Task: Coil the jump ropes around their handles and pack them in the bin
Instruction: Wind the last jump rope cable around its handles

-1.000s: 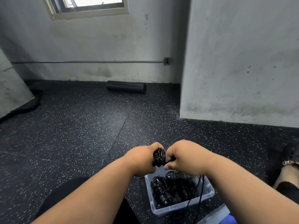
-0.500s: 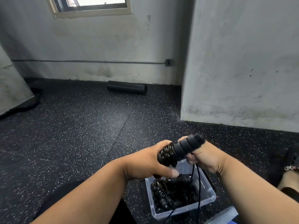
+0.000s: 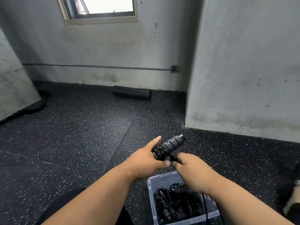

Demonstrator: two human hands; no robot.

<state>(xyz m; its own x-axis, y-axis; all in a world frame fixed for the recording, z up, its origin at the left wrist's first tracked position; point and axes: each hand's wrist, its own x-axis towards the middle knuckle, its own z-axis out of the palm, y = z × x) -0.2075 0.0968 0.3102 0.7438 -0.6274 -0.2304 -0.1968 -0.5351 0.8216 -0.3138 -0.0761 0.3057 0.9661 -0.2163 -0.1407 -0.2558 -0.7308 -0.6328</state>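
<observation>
Holding: our left hand [image 3: 146, 159] grips the jump rope handles [image 3: 168, 146], thumb under, fingers up behind. The handles are up in the air, over the floor, just past the bin.
Handles: black, tilted, far end up & to the right. Shiny rope loops [image 3: 158, 151] sit wound round the low end, next to our left hand. The far end is bare ribbed foam w/ a small cap.
Right hand: our right hand [image 3: 193, 171] is blurry. It looks like it pinches a bit of black rope just under the handles, fingers curled. It's right by our left thumb.
Loose rope: a thin black cord [image 3: 205, 207] hangs down under our right arm & runs over the bin.
Bin: clear plastic bin [image 3: 151, 192] on the floor, low & close to us, under our right arm. Lots of black wound-up ropes [image 3: 172, 205] lie inside it.
Floor: black w/ white specks [image 3: 81, 135].
Far back: a black foam roller [image 3: 131, 93] lies by the gray wall [image 3: 105, 51], under a window [image 3: 103, 8].
</observation>
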